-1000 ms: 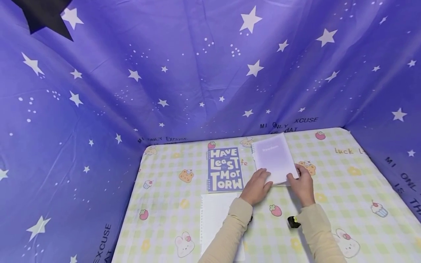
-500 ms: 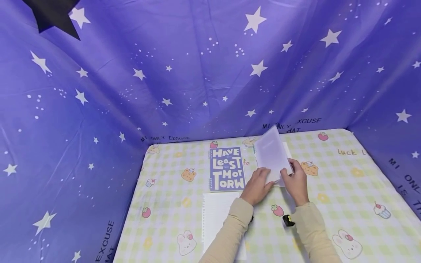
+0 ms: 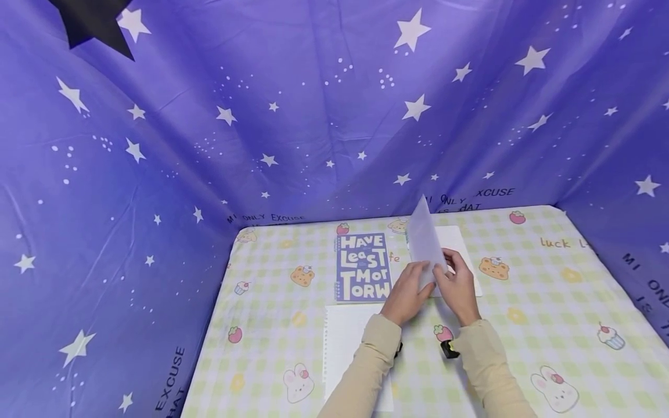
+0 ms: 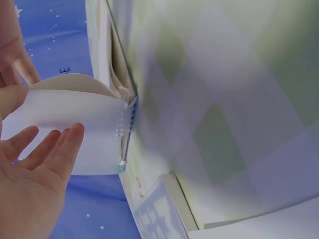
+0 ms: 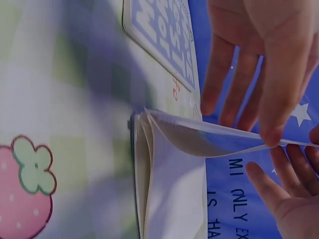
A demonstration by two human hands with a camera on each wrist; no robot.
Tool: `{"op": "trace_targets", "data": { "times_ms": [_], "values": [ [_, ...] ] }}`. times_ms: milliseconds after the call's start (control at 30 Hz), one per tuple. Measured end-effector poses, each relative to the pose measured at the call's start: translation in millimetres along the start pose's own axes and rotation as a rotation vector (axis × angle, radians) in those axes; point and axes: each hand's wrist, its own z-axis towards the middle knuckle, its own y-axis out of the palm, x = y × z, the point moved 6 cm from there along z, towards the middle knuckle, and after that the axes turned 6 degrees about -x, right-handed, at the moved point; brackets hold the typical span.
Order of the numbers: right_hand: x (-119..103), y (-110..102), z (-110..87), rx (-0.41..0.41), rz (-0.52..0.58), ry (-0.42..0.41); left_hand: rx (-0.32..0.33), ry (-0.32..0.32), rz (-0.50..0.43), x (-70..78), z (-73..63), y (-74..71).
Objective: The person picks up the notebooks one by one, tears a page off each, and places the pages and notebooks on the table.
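Seemingly half turned and yet to lie flat, the cover (image 3: 422, 238) of a spiral notebook (image 3: 453, 239) stands pinched in the right grip (image 3: 459, 288) at three o'clock from a lettered notebook (image 3: 363, 267) on the counter (image 3: 272, 325), the left grip (image 3: 410, 290) beside it, fingers extended.

1 high head view forward and down, plus 2 close, sideways-turned wrist views, all on 1 notebook (image 3: 424, 239).
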Motion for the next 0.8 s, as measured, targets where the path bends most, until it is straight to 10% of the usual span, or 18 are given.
{"op": "trace_targets", "data": {
  "times_ms": [800],
  "values": [
    [-24.1, 29.9, -7.2, -0.119, 0.154, -0.112, 0.073, 0.021, -0.252, -7.0, -13.8, -27.1]
  ]
}}
